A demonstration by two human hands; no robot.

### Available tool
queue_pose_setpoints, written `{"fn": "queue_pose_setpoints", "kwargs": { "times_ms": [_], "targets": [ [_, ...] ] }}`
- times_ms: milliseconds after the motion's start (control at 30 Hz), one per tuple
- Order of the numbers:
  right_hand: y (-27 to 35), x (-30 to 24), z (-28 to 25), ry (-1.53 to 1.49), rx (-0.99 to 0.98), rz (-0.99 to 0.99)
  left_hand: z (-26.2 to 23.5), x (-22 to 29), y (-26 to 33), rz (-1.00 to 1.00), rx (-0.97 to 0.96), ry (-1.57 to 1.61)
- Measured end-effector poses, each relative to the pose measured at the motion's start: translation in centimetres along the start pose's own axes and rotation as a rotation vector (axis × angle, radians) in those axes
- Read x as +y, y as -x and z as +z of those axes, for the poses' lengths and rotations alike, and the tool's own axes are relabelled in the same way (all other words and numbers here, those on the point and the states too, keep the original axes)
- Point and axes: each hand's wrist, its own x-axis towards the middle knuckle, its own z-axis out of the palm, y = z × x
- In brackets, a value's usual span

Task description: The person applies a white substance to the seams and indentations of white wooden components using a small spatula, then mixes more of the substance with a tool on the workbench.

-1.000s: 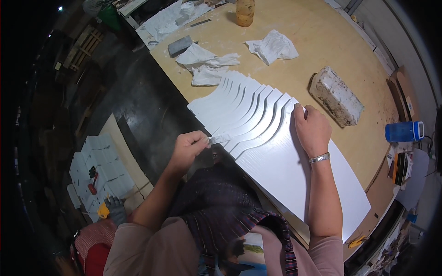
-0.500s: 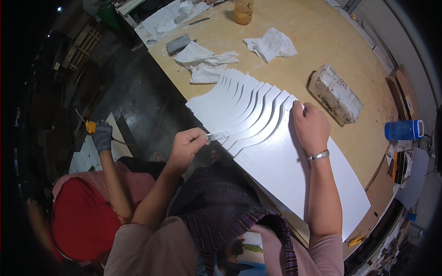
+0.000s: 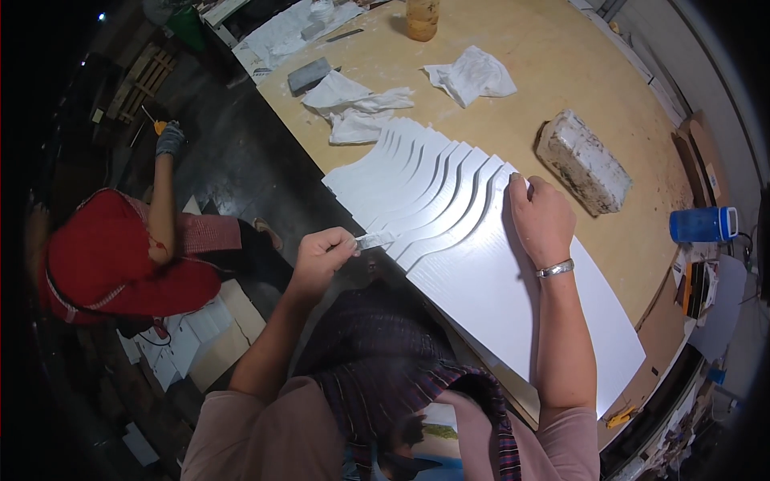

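Panels (image 3: 449, 208) lie fanned under the flat, open right hand (image 3: 544, 220) while the left hand (image 3: 321, 255) pinches a scraper (image 3: 374, 240) at their edge, calling for steady strokes.

Plywood worktable (image 3: 561, 72), stacked white wavy panels (image 3: 449, 208), brick (image 3: 583, 162), rags (image 3: 473, 74), jar (image 3: 422, 18)

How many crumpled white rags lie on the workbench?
2: one crumpled white rag near the far edge by the jar, another white rag beside the grey block. More may be hidden.
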Motion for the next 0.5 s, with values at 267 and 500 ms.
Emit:
{"fn": "queue_pose_setpoints", "kwargs": {
  "times_ms": [267,500],
  "targets": [
    [-0.02,-0.04,0.04,-0.001,0.005,0.001,0.07,-0.62,0.12,-0.033,-0.036,0.096],
    [-0.01,-0.05,0.18,0.005,0.017,0.004,0.09,-0.77,0.23,-0.063,-0.025,0.132]
  ]
}}
